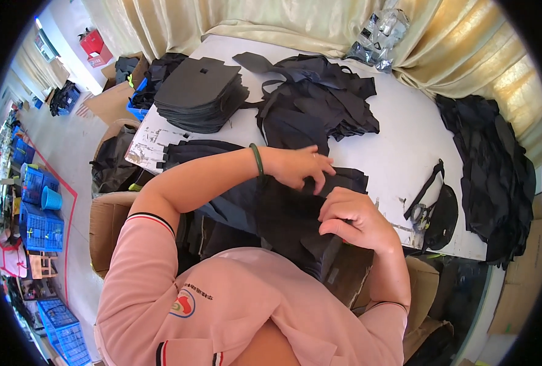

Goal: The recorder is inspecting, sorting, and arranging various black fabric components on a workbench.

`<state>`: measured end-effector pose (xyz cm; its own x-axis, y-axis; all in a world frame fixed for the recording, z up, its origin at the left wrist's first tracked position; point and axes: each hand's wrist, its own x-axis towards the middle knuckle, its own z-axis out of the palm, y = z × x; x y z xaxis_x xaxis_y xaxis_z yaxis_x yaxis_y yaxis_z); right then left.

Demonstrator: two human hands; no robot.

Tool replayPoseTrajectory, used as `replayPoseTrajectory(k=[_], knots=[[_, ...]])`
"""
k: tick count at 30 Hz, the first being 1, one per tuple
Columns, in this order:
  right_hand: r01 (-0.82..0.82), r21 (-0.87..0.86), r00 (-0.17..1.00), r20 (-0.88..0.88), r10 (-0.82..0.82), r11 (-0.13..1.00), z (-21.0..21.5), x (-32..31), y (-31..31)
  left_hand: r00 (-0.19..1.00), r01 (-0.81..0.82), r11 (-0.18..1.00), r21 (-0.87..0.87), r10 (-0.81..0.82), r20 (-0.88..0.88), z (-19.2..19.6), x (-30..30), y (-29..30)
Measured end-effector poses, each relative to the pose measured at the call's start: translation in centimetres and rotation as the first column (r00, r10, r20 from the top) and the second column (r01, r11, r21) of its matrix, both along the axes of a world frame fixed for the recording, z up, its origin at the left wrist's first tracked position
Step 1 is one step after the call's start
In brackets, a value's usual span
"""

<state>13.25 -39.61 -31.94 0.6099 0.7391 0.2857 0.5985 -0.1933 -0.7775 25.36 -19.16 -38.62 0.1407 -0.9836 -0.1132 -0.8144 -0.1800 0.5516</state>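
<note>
You're holding your left hand (296, 169) part-open, right hand (359, 221) curled, grip unclear; overhang is risking black fabric (288, 210) slipping

Left fingers (318, 181), right fingers (337, 211) over black fabric (283, 210) at white table (405, 134)

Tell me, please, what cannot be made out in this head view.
In the head view:
Right hand: whether it pinches the black cloth; curled fingers hide any contact.
Black cloth: its lower end, behind the pink shirt.
Panel stack: lower panels' faces, covered by those above.
Clear bag: contents, lost in glare and creases.
</note>
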Motion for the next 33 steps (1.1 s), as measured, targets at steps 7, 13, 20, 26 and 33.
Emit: replayPoseTrajectory(k=[7, 13, 20, 26, 33], knots=[[0.268, -0.126, 0.961, 0.111, -0.255, 0.955, 0.8, -1.3, -1.7, 0.961, -0.228, 0.96, -0.161, 0.248, 0.123, 2.1, 0.1, 2.0], [0.242, -0.103, 0.953, 0.21, -0.217, 0.965, 2.2, -1.5, -0.8, 0.901, -0.153, 0.875, -0.459, 0.314, 0.3, 0.8, -3.2, -0.2], [0.158, -0.178, 0.976, 0.177, -0.127, 0.971, 4.6, -4.5, -2.1, 0.725, -0.281, 0.864, -0.417, 0.476, 0.498, 0.6, 0.5, 6.5], [-0.189, -0.113, 0.973, -0.159, 0.17, 0.976, 5.7, -6.5, -4.2, 0.668, -0.62, 0.774, -0.127, 0.606, 0.433, 2.7, -2.0, 19.1], [-0.32, -0.028, 0.884, -0.369, 0.287, 0.947, 4.4, -4.6, -5.4, 0.621, -0.673, 0.569, 0.473, 0.782, -0.056, 5.7, -9.2, 29.7]])
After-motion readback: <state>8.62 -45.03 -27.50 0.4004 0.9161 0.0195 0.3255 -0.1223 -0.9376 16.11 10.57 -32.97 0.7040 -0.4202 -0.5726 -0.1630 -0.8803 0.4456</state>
